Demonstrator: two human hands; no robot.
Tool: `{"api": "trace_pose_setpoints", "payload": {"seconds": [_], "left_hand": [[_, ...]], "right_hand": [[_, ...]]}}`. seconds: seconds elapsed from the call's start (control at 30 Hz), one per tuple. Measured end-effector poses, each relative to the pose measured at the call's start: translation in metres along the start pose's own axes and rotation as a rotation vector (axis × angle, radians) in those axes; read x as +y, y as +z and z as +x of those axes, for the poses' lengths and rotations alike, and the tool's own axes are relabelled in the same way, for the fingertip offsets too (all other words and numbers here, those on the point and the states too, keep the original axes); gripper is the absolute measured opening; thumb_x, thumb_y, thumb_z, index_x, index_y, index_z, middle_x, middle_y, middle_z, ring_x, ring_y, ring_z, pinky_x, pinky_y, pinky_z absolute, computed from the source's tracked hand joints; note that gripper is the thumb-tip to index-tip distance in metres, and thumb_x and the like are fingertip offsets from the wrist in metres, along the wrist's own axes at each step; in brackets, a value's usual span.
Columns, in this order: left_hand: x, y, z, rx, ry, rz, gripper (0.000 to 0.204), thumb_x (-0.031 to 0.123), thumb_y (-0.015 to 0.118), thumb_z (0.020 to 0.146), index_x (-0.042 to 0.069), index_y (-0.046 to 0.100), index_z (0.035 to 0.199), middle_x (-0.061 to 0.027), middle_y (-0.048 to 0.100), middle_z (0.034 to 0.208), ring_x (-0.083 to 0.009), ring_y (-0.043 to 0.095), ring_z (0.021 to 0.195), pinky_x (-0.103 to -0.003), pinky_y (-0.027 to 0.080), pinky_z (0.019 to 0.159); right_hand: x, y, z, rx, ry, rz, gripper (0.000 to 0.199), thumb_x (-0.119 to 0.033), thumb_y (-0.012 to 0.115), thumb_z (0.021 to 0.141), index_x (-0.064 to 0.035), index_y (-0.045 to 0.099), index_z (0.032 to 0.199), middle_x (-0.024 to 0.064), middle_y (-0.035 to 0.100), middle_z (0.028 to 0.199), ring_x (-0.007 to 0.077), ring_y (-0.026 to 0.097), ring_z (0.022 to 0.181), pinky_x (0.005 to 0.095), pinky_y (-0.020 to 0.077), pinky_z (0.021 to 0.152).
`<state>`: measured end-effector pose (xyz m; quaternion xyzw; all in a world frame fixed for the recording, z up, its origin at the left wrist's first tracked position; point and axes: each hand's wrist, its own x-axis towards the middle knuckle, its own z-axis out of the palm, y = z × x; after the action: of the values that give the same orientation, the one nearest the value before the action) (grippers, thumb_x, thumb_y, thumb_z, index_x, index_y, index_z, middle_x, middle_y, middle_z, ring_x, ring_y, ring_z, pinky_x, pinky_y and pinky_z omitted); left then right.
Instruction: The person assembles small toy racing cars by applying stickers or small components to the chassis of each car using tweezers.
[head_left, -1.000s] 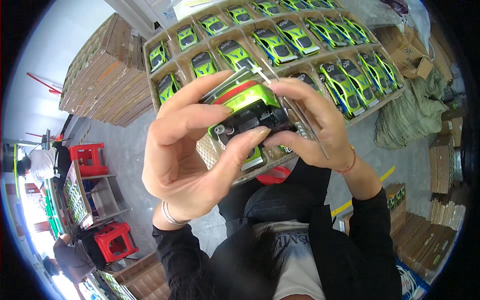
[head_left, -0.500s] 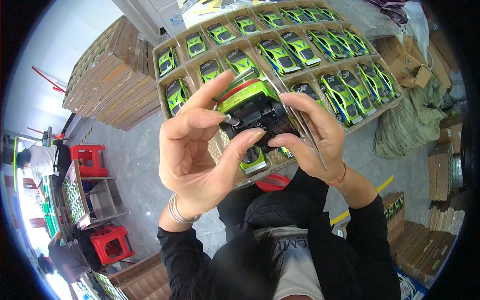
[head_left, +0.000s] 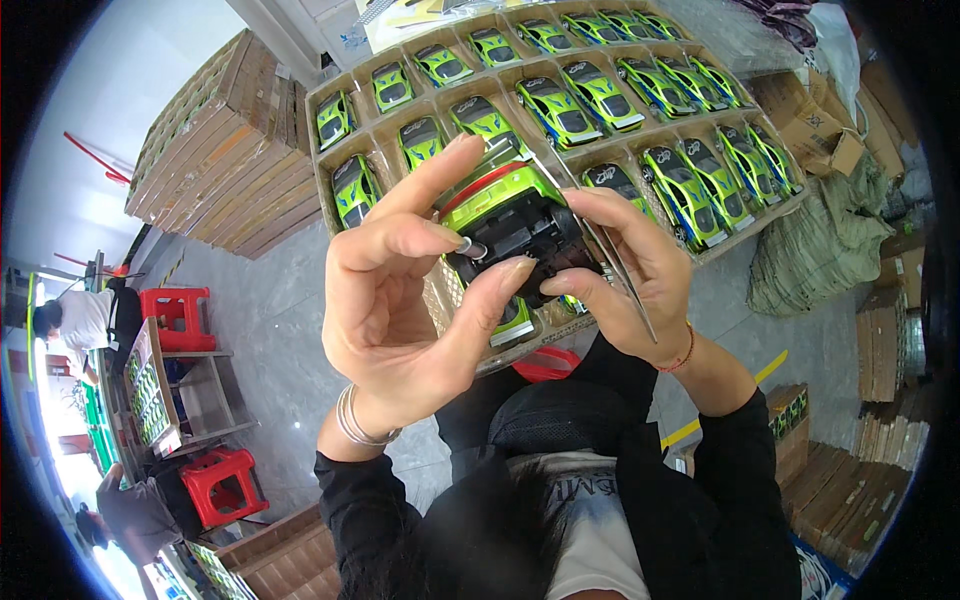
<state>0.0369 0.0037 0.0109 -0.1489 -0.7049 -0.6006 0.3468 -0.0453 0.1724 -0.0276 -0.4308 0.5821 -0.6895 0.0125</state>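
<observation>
A green toy car (head_left: 510, 200) with a black underside is held up between my two hands, its rear end toward me. My left hand (head_left: 395, 300) has its thumb on the black underside. Its index fingertip touches a small silver metal cylinder (head_left: 475, 250) at the car's left rear. My right hand (head_left: 640, 275) grips the car's right side between thumb and fingers. Metal tweezers (head_left: 625, 275) also lie in that hand, slanting past the car. Behind and below, a cardboard tray (head_left: 752, 228) holds several green toy cars (head_left: 690, 190) in compartments.
Stacked trays (head_left: 215, 150) stand at the far left. Red stools (head_left: 222, 488) and a metal bench (head_left: 215, 395) are at the left, with other people nearby. An open cardboard box (head_left: 815, 125) and a woven sack (head_left: 815, 250) sit right of the tray.
Both hands and the toy car have shifted very slightly to the right. The grip on the car and the tweezers looks the same.
</observation>
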Motion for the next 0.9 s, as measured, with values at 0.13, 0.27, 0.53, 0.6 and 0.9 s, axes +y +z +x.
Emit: {"api": "trace_pose_setpoints", "payload": {"seconds": [0.13,0.27,0.53,0.6,0.9], "left_hand": [[-0.0012,-0.0031,0.0003,-0.008,0.012,-0.033,0.039,-0.005,0.071,0.081,0.006,0.042,0.106,-0.0362,0.046,0.135,-0.0352,0.049,0.129,-0.043,0.042,0.106],[-0.0009,0.0007,-0.0019,0.074,0.000,-0.106,0.042,-0.011,0.066,0.082,0.003,0.041,0.113,-0.0359,0.046,0.134,-0.0300,0.055,0.122,-0.036,0.048,0.098],[-0.0009,0.0000,-0.0029,0.115,-0.050,-0.124,0.043,-0.009,0.068,0.081,0.005,0.048,0.116,-0.0360,0.042,0.139,-0.0334,0.050,0.128,-0.038,0.047,0.102],[-0.0025,-0.0018,-0.0012,0.060,0.007,-0.055,0.045,-0.009,0.070,0.080,0.005,0.048,0.116,-0.0359,0.040,0.140,-0.0338,0.048,0.129,-0.039,0.047,0.102],[-0.0059,-0.0035,-0.0036,-0.016,0.051,-0.017,0.046,-0.009,0.074,0.076,0.006,0.046,0.111,-0.0350,0.039,0.142,-0.0381,0.042,0.134,-0.044,0.041,0.107]], "right_hand": [[-0.0008,0.0004,0.0005,-0.005,-0.006,0.002,0.051,0.004,0.071,0.081,0.0041,0.053,0.128,0.0162,0.057,0.123,0.0189,0.059,0.110,0.0288,0.0474,0.094],[0.0027,0.0003,-0.0012,-0.006,-0.022,0.007,0.051,0.004,0.072,0.080,0.0038,0.053,0.128,0.0159,0.057,0.123,0.0192,0.059,0.110,0.0279,0.0470,0.094],[0.0021,0.0023,-0.0040,0.012,0.037,0.047,0.051,0.005,0.072,0.080,0.0039,0.053,0.127,0.0152,0.057,0.124,0.0186,0.059,0.111,0.0280,0.0473,0.093],[0.0012,0.0026,-0.0041,0.014,0.038,0.037,0.051,0.005,0.072,0.080,0.0043,0.053,0.127,0.0149,0.057,0.124,0.0181,0.059,0.111,0.0281,0.0473,0.093],[0.0001,0.0031,-0.0029,0.015,0.027,0.014,0.051,0.005,0.072,0.080,0.0044,0.053,0.127,0.0147,0.058,0.125,0.0172,0.058,0.112,0.0277,0.0467,0.094]]}}
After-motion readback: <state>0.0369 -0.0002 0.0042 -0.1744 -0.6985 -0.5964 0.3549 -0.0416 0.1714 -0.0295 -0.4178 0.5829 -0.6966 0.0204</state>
